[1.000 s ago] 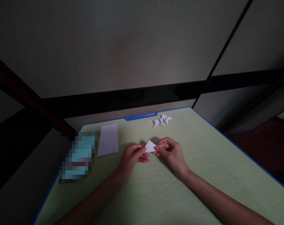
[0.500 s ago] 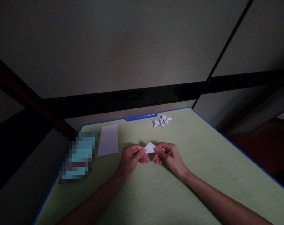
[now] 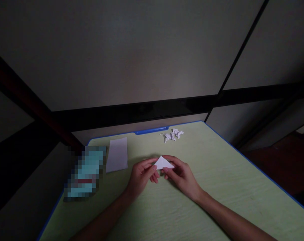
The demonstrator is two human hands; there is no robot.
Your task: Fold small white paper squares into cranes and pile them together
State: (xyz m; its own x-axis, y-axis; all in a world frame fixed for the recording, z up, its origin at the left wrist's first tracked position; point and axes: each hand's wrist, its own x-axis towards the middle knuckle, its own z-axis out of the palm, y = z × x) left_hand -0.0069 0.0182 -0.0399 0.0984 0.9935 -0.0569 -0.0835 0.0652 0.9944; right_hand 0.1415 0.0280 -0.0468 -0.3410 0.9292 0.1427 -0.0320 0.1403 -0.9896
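Note:
A small white folded paper triangle (image 3: 164, 163) is held just above the pale green table (image 3: 217, 187) near its middle. My left hand (image 3: 141, 174) pinches the triangle's left corner with thumb and fingers. My right hand (image 3: 182, 174) is closed on its right side, fingers curled over the top edge and thumb below. Both forearms reach in from the bottom of the view.
A white paper sheet (image 3: 117, 154) lies flat to the left of my hands, beside a blurred teal packet (image 3: 85, 174) at the table's left edge. Several small folded white paper pieces (image 3: 172, 135) sit in a pile near the far edge. Dark walls and beams stand behind.
My right hand's fingers have slid over the top of the triangle, which now shows wider. The hands shifted slightly lower in view as the camera tilted up.

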